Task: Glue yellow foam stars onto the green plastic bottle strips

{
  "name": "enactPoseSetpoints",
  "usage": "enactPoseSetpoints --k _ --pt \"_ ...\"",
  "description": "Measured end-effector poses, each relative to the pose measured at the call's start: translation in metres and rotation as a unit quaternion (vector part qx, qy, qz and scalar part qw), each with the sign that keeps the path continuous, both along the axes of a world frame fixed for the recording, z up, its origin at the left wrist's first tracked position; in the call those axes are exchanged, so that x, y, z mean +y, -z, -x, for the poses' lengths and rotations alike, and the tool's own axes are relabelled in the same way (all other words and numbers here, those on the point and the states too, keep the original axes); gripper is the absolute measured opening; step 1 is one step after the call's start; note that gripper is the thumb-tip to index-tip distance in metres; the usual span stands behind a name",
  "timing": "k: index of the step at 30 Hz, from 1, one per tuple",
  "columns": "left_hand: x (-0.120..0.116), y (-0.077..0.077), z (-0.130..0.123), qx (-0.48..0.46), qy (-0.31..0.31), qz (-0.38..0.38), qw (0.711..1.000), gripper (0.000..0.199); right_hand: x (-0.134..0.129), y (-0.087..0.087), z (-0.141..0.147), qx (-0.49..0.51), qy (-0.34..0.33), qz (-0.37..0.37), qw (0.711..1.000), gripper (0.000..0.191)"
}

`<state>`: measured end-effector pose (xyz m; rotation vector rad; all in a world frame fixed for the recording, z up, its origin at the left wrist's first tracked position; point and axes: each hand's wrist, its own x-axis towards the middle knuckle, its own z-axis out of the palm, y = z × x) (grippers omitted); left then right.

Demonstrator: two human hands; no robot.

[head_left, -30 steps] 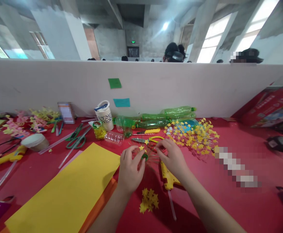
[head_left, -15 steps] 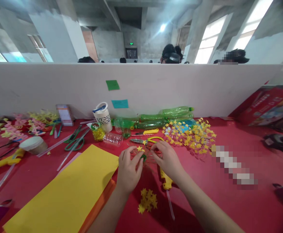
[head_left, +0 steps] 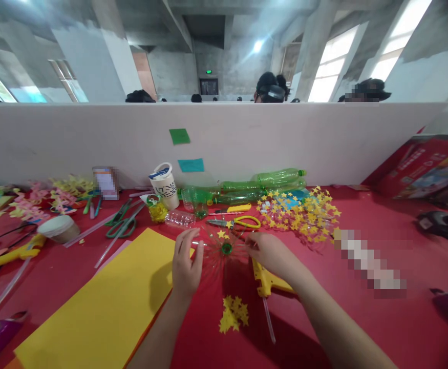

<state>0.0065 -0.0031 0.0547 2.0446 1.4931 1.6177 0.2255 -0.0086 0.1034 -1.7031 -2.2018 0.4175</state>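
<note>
A cut plastic bottle top (head_left: 227,248) with a green neck lies in front of me, its clear thin strips splayed out like rays. Two yellow paper stars (head_left: 222,234) show at its far side. My left hand (head_left: 187,264) is at the left edge of the strips, thumb and fingers apart, holding nothing. On the right side, the fingers of my right hand (head_left: 270,253) are bent together at the strip ends; what they pinch, if anything, is hidden. Under my right wrist lies a yellow glue gun (head_left: 262,279) with a clear glue stick. Nearer me is a pile of yellow stars (head_left: 233,313).
Yellow paper sheets (head_left: 104,302) lie at left, with green-handled scissors (head_left: 122,228) beyond. Yellow-handled pliers (head_left: 247,222), a utility knife (head_left: 239,208), green bottles (head_left: 242,196) and a star-tipped bunch (head_left: 304,215) lie behind. A white partition (head_left: 285,138) closes the back.
My left hand has moved left off the bottle top and its fingers have spread. My right hand has shifted slightly right and down. The green neck and splayed strips now show more fully.
</note>
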Motion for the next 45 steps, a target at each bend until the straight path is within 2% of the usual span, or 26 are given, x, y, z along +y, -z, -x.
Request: enactPoseSetpoints --k 5,10,14,19,22,24,27,31,34,37,40,45 --pt "0.005 0.007 0.010 -0.070 0.005 0.017 0.997 0.023 -0.009 0.001 0.019 -0.015 -0.026 0.010 0.999 0.014" --pt "0.006 0.013 0.010 -0.135 0.024 0.026 0.990 0.026 -0.014 0.000 0.026 -0.047 -0.039 0.000 0.998 0.020" --pt "0.005 0.011 0.010 -0.098 0.008 0.008 0.995 0.026 -0.017 -0.009 0.023 -0.089 -0.011 -0.048 0.995 0.025" --pt "0.005 0.007 0.009 -0.013 -0.052 -0.057 0.997 0.025 -0.030 -0.035 0.020 -0.087 0.032 -0.145 0.985 0.023" --pt "0.002 0.003 0.004 0.016 -0.072 -0.083 0.994 0.026 -0.047 -0.045 0.022 -0.088 -0.023 -0.134 0.987 0.020" --pt "-0.003 -0.004 0.000 0.025 -0.058 -0.095 0.993 0.027 -0.060 -0.044 0.026 -0.099 -0.084 -0.104 0.986 0.017" --pt "-0.014 -0.018 -0.005 0.036 0.003 -0.104 0.994 0.028 -0.074 -0.029 0.030 -0.130 -0.133 -0.069 0.980 0.013" --pt "-0.030 -0.029 -0.006 0.081 0.076 -0.106 0.988 0.030 -0.080 0.008 0.034 -0.155 -0.140 -0.015 0.978 0.011" --pt "-0.036 -0.022 -0.003 0.094 0.088 -0.119 0.985 0.030 -0.077 0.032 0.039 -0.150 -0.116 -0.003 0.982 0.012" --pt "-0.037 -0.009 0.001 0.083 0.076 -0.105 0.988 0.030 -0.075 0.046 0.046 -0.151 -0.102 -0.011 0.983 0.015" --pt "-0.037 0.001 0.003 0.068 0.069 -0.083 0.992 0.027 -0.076 0.054 0.052 -0.155 -0.095 -0.011 0.983 0.017" --pt "-0.037 0.006 0.002 0.059 0.080 -0.052 0.994 0.026 -0.077 0.061 0.057 -0.157 -0.078 -0.015 0.984 0.015"
